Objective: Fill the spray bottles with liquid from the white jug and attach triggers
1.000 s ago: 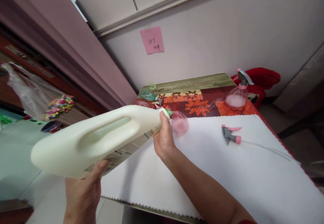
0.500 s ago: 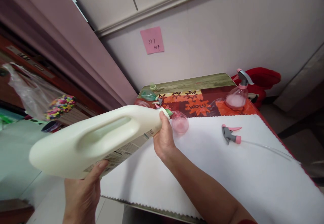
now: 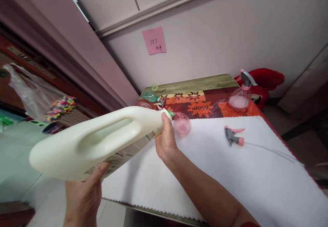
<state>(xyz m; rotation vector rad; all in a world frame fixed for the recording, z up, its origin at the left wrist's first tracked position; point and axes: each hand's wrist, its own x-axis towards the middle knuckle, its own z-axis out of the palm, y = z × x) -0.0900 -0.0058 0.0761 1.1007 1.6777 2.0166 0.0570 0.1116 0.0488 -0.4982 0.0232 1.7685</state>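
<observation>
A large cream jug (image 3: 97, 139) with a moulded handle lies almost on its side in the air, its neck tipped toward a small pink bottle (image 3: 182, 124) on the white cloth (image 3: 230, 175). My left hand (image 3: 83, 192) grips the jug's base from below. My right hand (image 3: 166, 139) is wrapped round the jug's neck by its green-rimmed mouth, just left of the pink bottle. A loose pink and grey spray head (image 3: 233, 137) with a clear tube lies on the cloth to the right.
At the table's back stand a pink spray bottle (image 3: 241, 95) with its trigger top and a green bottle (image 3: 151, 96). A pink note (image 3: 154, 41) sticks to the wall. A plastic bag (image 3: 38, 97) with coloured beads hangs at left. Something red (image 3: 263, 80) sits behind the table.
The jug's base has dipped very slightly to the left. Otherwise both hands and the bottles stay where they were.
</observation>
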